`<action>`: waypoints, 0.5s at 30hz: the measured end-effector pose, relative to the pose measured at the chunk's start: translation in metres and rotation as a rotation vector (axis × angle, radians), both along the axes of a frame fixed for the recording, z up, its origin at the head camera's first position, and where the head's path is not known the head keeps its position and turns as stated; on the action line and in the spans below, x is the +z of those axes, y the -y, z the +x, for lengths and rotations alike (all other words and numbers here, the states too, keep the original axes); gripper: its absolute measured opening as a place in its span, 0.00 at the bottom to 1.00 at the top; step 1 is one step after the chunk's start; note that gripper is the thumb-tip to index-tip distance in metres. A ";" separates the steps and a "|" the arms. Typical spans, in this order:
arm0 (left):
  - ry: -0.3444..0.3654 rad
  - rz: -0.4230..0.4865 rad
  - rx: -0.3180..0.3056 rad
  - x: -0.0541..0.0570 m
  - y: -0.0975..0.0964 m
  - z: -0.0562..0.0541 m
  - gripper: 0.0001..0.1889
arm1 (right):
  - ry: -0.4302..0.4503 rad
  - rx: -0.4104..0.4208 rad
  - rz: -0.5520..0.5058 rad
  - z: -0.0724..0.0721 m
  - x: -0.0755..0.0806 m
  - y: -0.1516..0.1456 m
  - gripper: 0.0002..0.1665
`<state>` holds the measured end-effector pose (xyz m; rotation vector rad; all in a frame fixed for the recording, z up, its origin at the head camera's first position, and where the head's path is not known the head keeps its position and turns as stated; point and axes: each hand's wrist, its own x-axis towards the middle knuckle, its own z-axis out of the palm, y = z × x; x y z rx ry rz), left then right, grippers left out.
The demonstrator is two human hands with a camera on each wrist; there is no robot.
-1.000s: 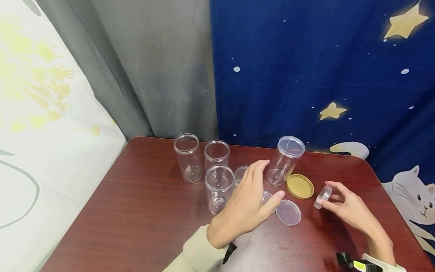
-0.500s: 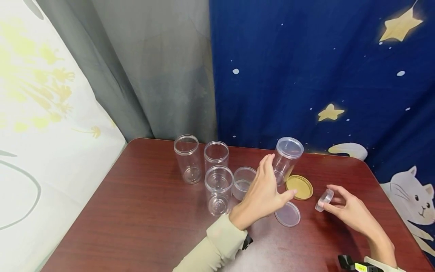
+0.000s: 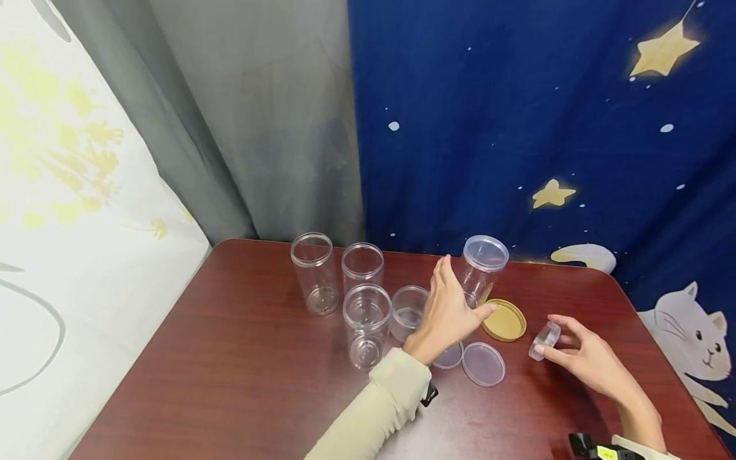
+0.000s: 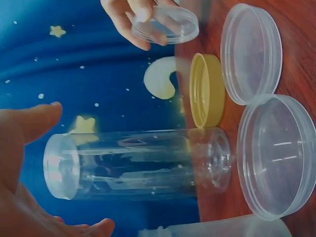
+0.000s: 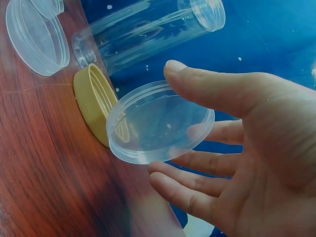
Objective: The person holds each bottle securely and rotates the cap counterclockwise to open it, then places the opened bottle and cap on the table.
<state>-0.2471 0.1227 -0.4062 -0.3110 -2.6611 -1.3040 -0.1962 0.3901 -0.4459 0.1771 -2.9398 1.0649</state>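
Note:
My right hand point(image 3: 595, 361) pinches a clear round plastic lid point(image 3: 544, 340) by its edge, tilted above the table's right side. In the right wrist view the lid point(image 5: 160, 126) shows between thumb and fingers, overlapping the gold lid point(image 5: 91, 106). With thumb and fingers spread, my left hand point(image 3: 445, 313) reaches toward a tall clear jar point(image 3: 485, 255) that wears a clear lid. In the left wrist view this jar point(image 4: 133, 165) stands just beyond the fingertips, with a gap around its capped end. Two more clear lids point(image 3: 483, 364) point(image 3: 448, 356) lie on the table.
Left of my left hand stand three tall open clear jars point(image 3: 313, 268) point(image 3: 363, 260) point(image 3: 367, 329) and a short clear jar point(image 3: 407, 313). The dark red table point(image 3: 241, 377) ends at a grey curtain point(image 3: 276, 128) and a blue starry curtain point(image 3: 460, 128).
My left hand has moved right, from over the short jar and loose lids toward the lidded tall jar. My right hand keeps holding its clear lid at nearly the same spot.

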 end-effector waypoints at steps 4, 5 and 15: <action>0.037 0.016 0.024 -0.007 -0.006 -0.009 0.59 | 0.020 0.005 -0.022 -0.001 -0.002 -0.001 0.42; 0.044 0.019 0.030 -0.008 -0.008 -0.011 0.59 | 0.024 0.006 -0.033 -0.001 -0.002 -0.001 0.42; 0.071 0.026 0.044 -0.021 -0.020 -0.026 0.57 | 0.002 0.033 -0.096 -0.002 -0.010 -0.004 0.39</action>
